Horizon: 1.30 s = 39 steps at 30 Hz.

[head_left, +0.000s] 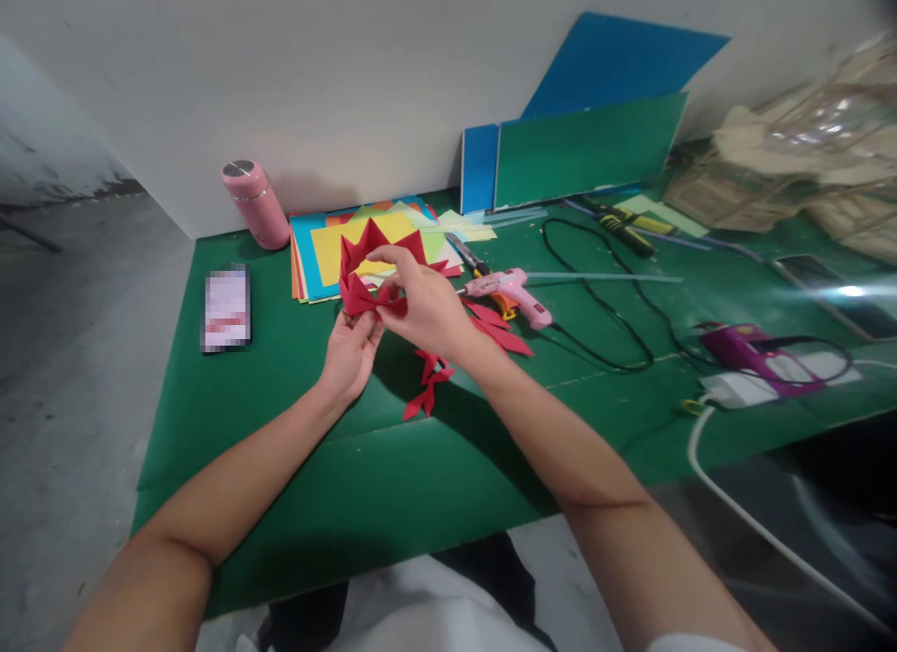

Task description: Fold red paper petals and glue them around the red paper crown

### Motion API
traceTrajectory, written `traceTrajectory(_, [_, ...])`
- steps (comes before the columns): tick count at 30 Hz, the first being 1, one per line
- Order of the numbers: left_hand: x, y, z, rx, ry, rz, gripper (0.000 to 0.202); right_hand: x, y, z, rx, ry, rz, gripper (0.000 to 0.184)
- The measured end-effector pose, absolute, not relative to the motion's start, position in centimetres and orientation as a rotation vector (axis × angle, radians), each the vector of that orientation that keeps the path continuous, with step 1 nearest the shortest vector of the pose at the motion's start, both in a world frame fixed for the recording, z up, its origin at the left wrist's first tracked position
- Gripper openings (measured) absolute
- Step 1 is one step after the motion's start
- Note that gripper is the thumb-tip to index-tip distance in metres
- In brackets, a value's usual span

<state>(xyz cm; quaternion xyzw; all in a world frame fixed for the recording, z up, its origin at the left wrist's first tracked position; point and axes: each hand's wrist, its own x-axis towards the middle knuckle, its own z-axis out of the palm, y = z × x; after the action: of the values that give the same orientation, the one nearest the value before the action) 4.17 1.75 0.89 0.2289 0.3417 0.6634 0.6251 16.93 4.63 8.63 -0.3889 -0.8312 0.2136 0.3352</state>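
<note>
Green table bears phone, pink bottle, glue gun

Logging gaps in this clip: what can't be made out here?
Head view:
Phone: screen blurred out.
Red paper piece: its middle hidden by the left hand and right hand holding it.
Crumpled plastic heap: smeared, cut off by the right edge.
Purple tool: washed out by glare.

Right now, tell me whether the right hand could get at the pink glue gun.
Probably yes. The pink glue gun lies just beside the right hand, with only flat red paper scraps between. But that hand and the left hand both pinch the red paper shape, so it must let go first.
</note>
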Motion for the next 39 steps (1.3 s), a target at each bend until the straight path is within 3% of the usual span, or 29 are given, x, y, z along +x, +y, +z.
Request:
traceTrajectory(11, [4.7,1.8,1.4,0.343,0.755,1.48,0.012,17.1,5.1,8.0,-1.03,-2.219,0.452,0.067])
traceTrajectory(25, [4.7,1.9,0.9,0.364,0.796,1.482,0.016,17.7,5.2,8.2,-1.126,-2.046,0.735,0.07])
traceTrajectory(39, [4.7,1.6,1.3,0.31,0.849,1.437,0.013,18.0,5.9,7.3,-0.937,-2.002,0.9,0.068])
